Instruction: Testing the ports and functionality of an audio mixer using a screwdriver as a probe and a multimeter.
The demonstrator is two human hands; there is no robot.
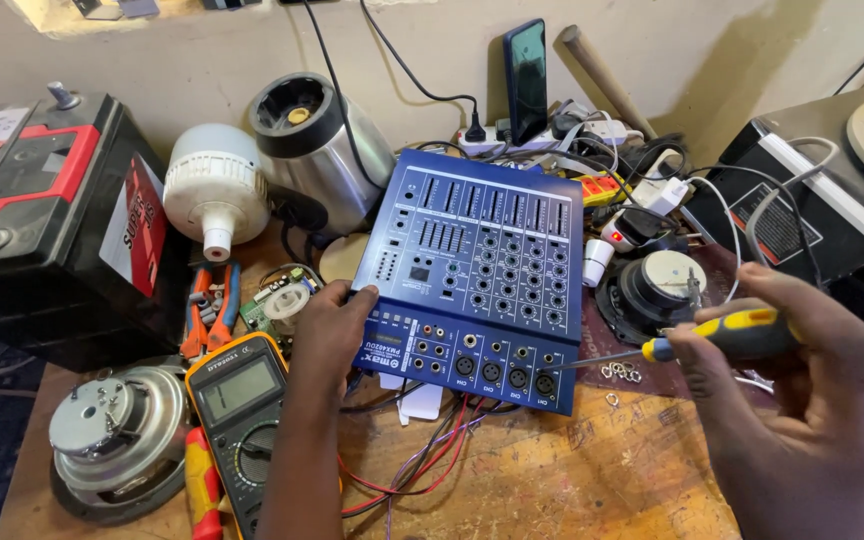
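- Steadying blue mixer panel (477, 270) with left hand (332, 325), fingers resting flat on its edge.
- Gripping yellow screwdriver (722, 335) in right hand (802, 400), tip apparently at a corner screw.
- Loose screws (622, 373) already out beside it; panel not yet lifted.

Screwdriver tip (550, 366) behind mixer (477, 270) edge

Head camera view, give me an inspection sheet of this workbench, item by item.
Surface: worn wooden bench, scratched, crowded at the back.
Job's things: blue audio mixer panel propped at a tilt; yellow-handled screwdriver with its tip at the panel's lower right corner.
Clutter: yellow multimeter, pliers, car battery, white bulb, blender base, loose speakers, small screws.
Grips: left hand steadies the panel's left edge; right hand closed on the screwdriver.
Cables: red and mixed wires trail from under the panel; tangle by the power strip.
Surroundings: plain wall, phone leaning upright.
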